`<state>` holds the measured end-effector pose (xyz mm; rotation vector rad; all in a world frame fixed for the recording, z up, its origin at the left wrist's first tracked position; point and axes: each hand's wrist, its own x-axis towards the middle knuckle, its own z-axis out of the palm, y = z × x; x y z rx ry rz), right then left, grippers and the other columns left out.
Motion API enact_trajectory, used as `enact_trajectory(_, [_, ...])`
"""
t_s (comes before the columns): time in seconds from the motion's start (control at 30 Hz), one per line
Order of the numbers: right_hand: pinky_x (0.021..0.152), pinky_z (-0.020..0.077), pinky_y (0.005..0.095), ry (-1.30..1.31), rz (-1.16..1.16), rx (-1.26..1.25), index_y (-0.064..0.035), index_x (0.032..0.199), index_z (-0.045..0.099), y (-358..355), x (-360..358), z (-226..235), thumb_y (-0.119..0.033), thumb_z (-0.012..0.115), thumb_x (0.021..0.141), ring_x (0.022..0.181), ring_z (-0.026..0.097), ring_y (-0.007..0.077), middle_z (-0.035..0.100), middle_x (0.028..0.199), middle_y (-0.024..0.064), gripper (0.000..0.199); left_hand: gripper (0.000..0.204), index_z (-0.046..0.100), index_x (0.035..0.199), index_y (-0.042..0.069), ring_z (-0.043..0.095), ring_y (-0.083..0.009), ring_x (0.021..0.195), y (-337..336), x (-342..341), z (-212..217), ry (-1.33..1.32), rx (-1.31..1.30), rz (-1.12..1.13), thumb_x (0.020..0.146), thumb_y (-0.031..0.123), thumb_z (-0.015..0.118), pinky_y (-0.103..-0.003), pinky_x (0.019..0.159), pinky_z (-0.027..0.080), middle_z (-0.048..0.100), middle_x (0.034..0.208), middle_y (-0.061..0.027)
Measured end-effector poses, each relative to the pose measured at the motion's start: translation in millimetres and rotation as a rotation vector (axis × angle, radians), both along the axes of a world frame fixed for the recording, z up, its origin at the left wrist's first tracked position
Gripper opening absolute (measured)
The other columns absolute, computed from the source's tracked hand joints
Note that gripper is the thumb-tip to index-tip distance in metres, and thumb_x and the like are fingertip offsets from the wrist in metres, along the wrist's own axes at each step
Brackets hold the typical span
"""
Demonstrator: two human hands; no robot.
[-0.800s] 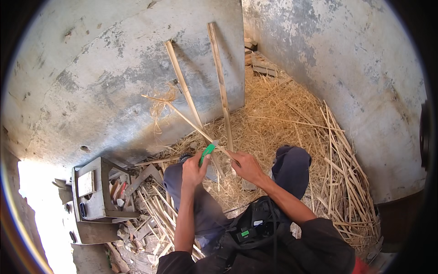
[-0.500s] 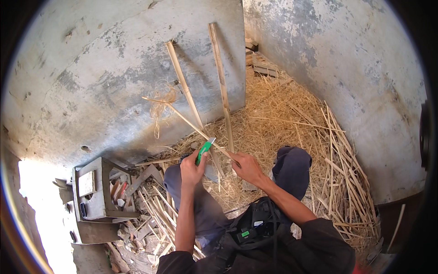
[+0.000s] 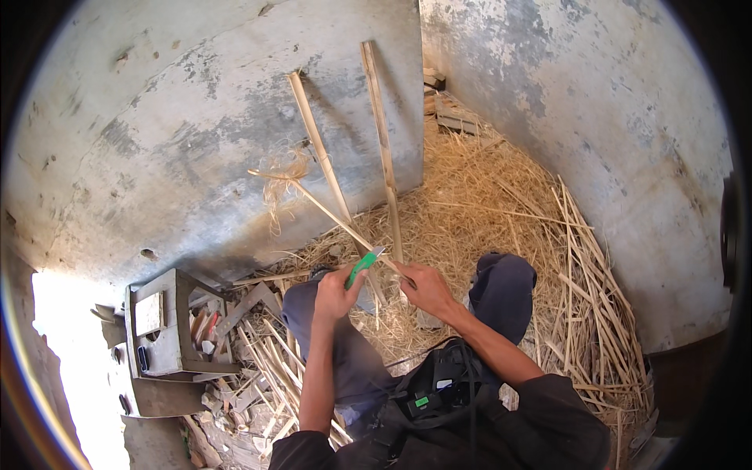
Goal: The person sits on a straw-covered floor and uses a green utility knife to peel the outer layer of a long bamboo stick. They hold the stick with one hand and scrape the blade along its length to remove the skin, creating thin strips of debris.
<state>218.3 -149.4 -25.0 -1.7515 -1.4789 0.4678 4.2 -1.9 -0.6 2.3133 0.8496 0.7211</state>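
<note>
My left hand [image 3: 337,296] is closed round a green utility knife [image 3: 360,269], its short blade out and lying at the thin wooden strip, close to my right hand. My right hand [image 3: 428,290] grips the lower end of that strip [image 3: 333,216], which looks like split bamboo. From there the strip slants up and away to the left. Curly shavings [image 3: 286,178] hang at its far end. Where it passes a stick [image 3: 321,149] leaning on the wall, I cannot tell whether the two touch.
A second stick [image 3: 379,133] leans on the same wall [image 3: 180,117]. Shavings [image 3: 486,188] cover the floor ahead, with piled strips [image 3: 599,298] at the right. A wooden stool-like frame [image 3: 182,321] lies left, beside more strips [image 3: 270,352]. My knees flank the work.
My left hand has moved the knife a little to the right and down along the strip, nearer my right hand. The right hand stays almost in place.
</note>
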Motion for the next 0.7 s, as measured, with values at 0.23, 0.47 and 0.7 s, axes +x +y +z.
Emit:
enact_trajectory(0.23, [0.085, 0.06, 0.0532, -0.04, 0.007, -0.012, -0.011, 0.15, 0.071, 5, -3, 1, -0.011, 0.07, 0.096, 0.093, 0.073, 0.0443, 0.074, 0.105, 0.0232, 0.054, 0.033, 0.081, 0.117, 0.004, 0.069, -0.0475, 0.072, 9, -1, -5, -0.037, -0.032, 0.252, 0.11, 0.035, 0.072, -0.053, 0.068, 0.053, 0.069, 0.076, -0.0249])
enact_trajectory(0.47, [0.084, 0.06, 0.0537, -0.016, -0.004, -0.01, -0.0106, 0.15, 0.07, 5, -1, -4, -0.012, 0.07, 0.096, 0.091, 0.073, 0.0449, 0.073, 0.104, 0.0238, 0.054, 0.039, 0.077, 0.103, -0.001, 0.063, -0.0443, 0.061, 3, 3, -2, -0.104, 0.021, 0.276, 0.113, 0.036, 0.069, -0.051, 0.062, 0.05, 0.061, 0.066, -0.0241])
enact_trajectory(0.7, [0.085, 0.0603, 0.0536, -0.019, 0.016, -0.022, -0.0084, 0.148, 0.072, 3, -4, -7, -0.012, 0.071, 0.095, 0.094, 0.074, 0.0456, 0.075, 0.107, 0.0243, 0.052, 0.044, 0.073, 0.095, -0.002, 0.061, -0.0417, 0.057, 5, 0, -2, -0.133, -0.024, 0.179, 0.115, 0.038, 0.067, -0.05, 0.06, 0.048, 0.06, 0.064, -0.0231])
